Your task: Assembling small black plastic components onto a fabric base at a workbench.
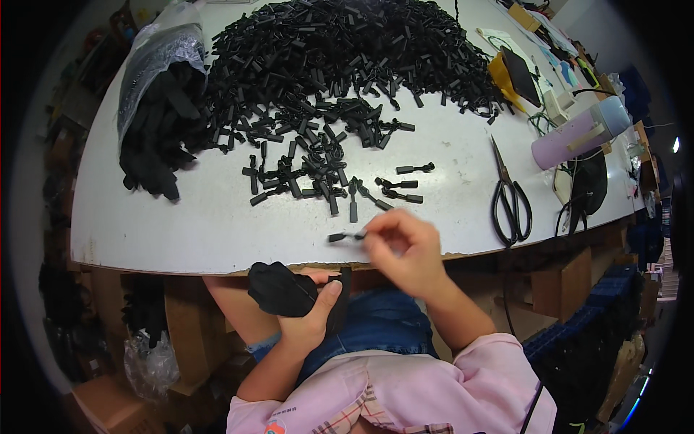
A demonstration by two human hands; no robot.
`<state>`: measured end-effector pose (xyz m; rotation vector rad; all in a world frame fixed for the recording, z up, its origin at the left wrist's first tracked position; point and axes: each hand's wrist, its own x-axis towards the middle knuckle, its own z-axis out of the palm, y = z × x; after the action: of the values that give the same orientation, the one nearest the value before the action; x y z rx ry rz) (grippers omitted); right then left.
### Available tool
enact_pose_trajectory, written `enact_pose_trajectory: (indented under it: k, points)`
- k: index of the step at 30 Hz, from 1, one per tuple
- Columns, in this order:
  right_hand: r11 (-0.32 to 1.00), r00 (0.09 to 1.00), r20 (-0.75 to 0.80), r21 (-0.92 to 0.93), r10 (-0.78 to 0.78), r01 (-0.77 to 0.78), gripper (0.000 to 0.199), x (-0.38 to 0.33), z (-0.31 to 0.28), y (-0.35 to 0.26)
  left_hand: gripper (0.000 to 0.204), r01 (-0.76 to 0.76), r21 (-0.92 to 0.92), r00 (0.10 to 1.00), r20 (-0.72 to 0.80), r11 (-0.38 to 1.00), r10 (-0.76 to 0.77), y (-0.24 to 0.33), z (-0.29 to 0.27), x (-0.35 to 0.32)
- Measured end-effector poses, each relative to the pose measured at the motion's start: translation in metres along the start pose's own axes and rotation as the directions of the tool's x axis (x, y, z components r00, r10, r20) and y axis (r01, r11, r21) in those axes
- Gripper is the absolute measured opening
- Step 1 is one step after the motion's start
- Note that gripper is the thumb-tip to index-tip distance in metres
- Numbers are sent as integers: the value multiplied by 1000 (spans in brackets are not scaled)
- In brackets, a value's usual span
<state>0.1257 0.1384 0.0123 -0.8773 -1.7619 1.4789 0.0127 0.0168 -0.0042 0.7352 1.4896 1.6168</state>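
My left hand is closed around a bundle of black zipper tape, just off the table's near edge and above my lap. Part of the bundle hangs down behind the thumb. Over the near edge, my right hand pinches one end of a black zipper pull; its other end points left, slightly blurred. Several loose zipper pulls lie just beyond my right fingers. Behind them a large heap of the same pulls spreads over the back of the table.
On the white table, a clear plastic bag of black strips stands at left. Black-handled scissors lie at right. Beyond them are a lilac bottle, a phone on a yellow stand, and cables. Cardboard boxes sit below.
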Motion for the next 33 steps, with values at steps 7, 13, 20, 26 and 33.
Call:
enact_pose_trajectory:
  k: [7,13,20,26,33]
  points:
    - [941,925,183,6,-334,339,13,-15,13,-4,11,-156,21,985,78,988,154,-6,-5,2]
    - [816,814,263,-132,-518,563,15,-11,12,-4,13,-14,-12,996,93,1000,15,1,-8,-2]
    - [973,962,149,-4,-228,232,15,-24,26,-5,15,-142,-140,989,-66,980,134,7,-3,1]
    - [960,979,161,270,-122,75,6,-27,37,7,18,-291,-74,957,-42,954,289,3,-8,1]
    - [583,790,571,571,223,-577,5,-16,25,3,15,-89,-162,985,132,983,110,6,-20,2]
